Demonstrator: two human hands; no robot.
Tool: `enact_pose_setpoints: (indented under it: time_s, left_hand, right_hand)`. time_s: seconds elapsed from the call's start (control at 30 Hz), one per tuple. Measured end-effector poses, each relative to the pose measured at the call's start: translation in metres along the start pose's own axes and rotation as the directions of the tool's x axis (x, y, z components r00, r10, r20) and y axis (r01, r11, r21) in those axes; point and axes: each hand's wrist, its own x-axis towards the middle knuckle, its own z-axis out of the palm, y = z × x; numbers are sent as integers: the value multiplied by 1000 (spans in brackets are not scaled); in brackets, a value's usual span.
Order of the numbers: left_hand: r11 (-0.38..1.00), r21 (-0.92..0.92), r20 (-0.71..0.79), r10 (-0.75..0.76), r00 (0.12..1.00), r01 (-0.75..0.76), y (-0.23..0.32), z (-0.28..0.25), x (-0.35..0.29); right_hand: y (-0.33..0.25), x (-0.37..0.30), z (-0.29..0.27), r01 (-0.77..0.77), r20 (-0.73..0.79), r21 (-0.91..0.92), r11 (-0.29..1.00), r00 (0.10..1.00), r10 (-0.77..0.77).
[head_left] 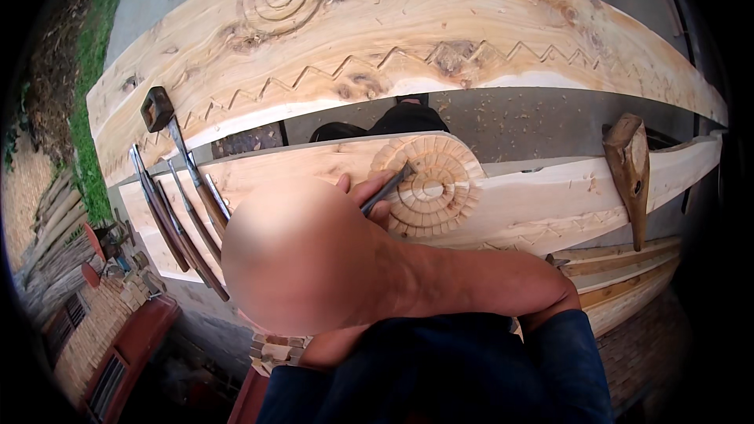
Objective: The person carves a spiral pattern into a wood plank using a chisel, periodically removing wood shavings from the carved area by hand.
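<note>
My right hand [371, 198] is closed around a dark metal chisel [391, 186], its fingers near the blade. The chisel's tip rests on a round, spiral carving [428, 188] with many small radial segments, cut into a pale wooden board [542, 192]. A blurred patch covers the chisel's handle end and my left hand. Only part of my left forearm [334, 345] shows, passing beneath that patch, so its fingers are hidden. Several chisels [177, 239] with wooden handles lie side by side on the board's left end.
Beyond lies a larger curved board [377, 23] with a zigzag groove and another spiral. A tool with a dark block head [159, 108] lies across its near-left edge. A wooden hammer-shaped tool [628, 173] sits at right. Wood shavings dot the grey floor [518, 122].
</note>
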Motion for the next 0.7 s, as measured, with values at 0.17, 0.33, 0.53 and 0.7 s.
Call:
enact_pose_setpoints:
  time_s: [0.17,0.33,0.53,0.7]
  left_hand:
    - [999,-27,2,-17,1000,17,-3,-4,2]
    - [999,-45,37,-26,999,28,2,-1,5]
    - [985,-137,60,-94,994,102,4,-6,6]
    - [971,-196,78,-122,989,135,9,-9,7]
  right_hand:
    - [0,4,4,-17,-12,-27,999,1000,17]
    - [0,2,-7,-16,-24,27,1000,1000,16]
    - [-2,0,1,-9,-67,14,1000,998,10]
    - [-4,7,-1,-57,63,-207,977,995,72]
